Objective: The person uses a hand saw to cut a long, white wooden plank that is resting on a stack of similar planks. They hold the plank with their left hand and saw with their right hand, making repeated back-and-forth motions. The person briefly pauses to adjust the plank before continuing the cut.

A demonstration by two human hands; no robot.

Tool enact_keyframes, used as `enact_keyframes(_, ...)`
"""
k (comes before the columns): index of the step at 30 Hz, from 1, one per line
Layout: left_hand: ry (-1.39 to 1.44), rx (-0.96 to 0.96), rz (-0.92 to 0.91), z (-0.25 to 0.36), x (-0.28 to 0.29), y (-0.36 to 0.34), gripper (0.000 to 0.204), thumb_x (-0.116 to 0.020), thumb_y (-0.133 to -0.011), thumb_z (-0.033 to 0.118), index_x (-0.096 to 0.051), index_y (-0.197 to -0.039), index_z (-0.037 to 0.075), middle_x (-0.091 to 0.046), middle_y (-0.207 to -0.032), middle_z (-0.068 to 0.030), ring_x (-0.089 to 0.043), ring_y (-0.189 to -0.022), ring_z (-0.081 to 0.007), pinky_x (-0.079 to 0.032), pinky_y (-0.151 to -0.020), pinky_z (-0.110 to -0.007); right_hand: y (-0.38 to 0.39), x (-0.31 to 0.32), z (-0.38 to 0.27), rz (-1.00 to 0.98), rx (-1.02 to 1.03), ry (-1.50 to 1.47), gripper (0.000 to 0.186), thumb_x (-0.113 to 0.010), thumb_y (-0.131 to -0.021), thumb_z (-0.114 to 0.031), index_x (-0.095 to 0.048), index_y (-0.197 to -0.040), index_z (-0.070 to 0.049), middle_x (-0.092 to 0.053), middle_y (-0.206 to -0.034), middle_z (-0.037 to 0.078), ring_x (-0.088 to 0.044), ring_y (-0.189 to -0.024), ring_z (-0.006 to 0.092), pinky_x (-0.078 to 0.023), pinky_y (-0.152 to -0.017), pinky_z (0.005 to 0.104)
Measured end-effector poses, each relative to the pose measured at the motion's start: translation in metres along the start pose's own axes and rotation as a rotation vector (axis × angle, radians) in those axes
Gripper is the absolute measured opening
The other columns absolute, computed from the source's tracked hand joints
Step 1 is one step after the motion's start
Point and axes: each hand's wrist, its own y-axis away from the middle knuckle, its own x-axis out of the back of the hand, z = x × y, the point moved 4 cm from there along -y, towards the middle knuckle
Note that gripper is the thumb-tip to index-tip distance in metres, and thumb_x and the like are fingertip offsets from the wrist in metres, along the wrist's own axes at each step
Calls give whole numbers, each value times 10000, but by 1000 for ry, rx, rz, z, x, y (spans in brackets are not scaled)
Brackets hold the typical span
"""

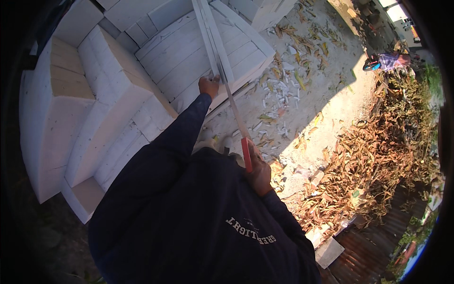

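Observation:
My right hand (pixel 259 176) is wrapped around the red handle of a handsaw (pixel 235 108). Its long blade reaches up and left to a narrow white block (pixel 208 35) lying on a stack of white blocks (pixel 175 61). The far part of the blade runs along the narrow block's length, where a line splits it; how deep the blade sits is unclear. My left hand (pixel 209 86), fingers curled, grips the near end of the narrow block, just left of the blade.
More large white blocks (pixel 71 118) are piled on the left. White offcuts (pixel 283 92) and leaves litter the ground right of the stack. A heap of dry brown leaves (pixel 350 165) lies farther right, beside rusty corrugated sheet (pixel 369 251). A small child's bike (pixel 373 63) stands at far right.

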Motion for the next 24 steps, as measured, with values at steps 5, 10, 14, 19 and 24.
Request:
enact_keyframes(5, -44, -1, -94, 22, -2, 9, 507, -833, -877, 324, -734, -1109, -116, -755, -1012, -281, -740, -986, -371, -555, -892, -410, -3, 30, 18, -89, -195, -325, 216, -797, -868, -184, -701, -928, 0, -705, -907, 142, -681, -703, 289, -514, -626, 383)
enact_keyframes(10, 142, 117, -40, -27, 5, -18, 505, -833, -874, 346, -743, -1078, -107, -754, -978, -265, -742, -947, -344, -557, -864, -404, -12, 42, 5, -85, -259, -579, 264, -789, -918, -152, -617, -797, 7, -548, -667, -14, -460, -640, 72, -422, -587, 299)
enact_keyframes(14, 133, 158, -268, 9, -27, 16, 529, -820, -892, 332, -719, -1122, -133, -755, -980, -258, -742, -934, -318, -559, -843, -387, 1, 61, -1, 14, -327, -565, 226, -788, -916, -142, -624, -826, -15, -537, -682, -26, -454, -650, 70, -408, -590, 285)
enact_keyframes(19, 138, 27, -63, 0, -9, 8, 516, -811, -902, 322, -721, -1137, -129, -771, -982, -251, -754, -918, -305, -564, -826, -375, -4, 54, -11, 23, -270, -487, 146, -772, -910, -101, -681, -904, 13, -562, -675, 17, -509, -639, 80, -430, -571, 295)
enact_keyframes(24, 130, 46, -151, 16, 1, 18, 515, -808, -903, 321, -726, -1163, -116, -773, -1010, -264, -758, -946, -303, -565, -852, -373, -21, 40, -2, 80, -248, -400, 168, -759, -921, -103, -709, -986, 43, -629, -702, 78, -570, -661, 103, -474, -608, 320)
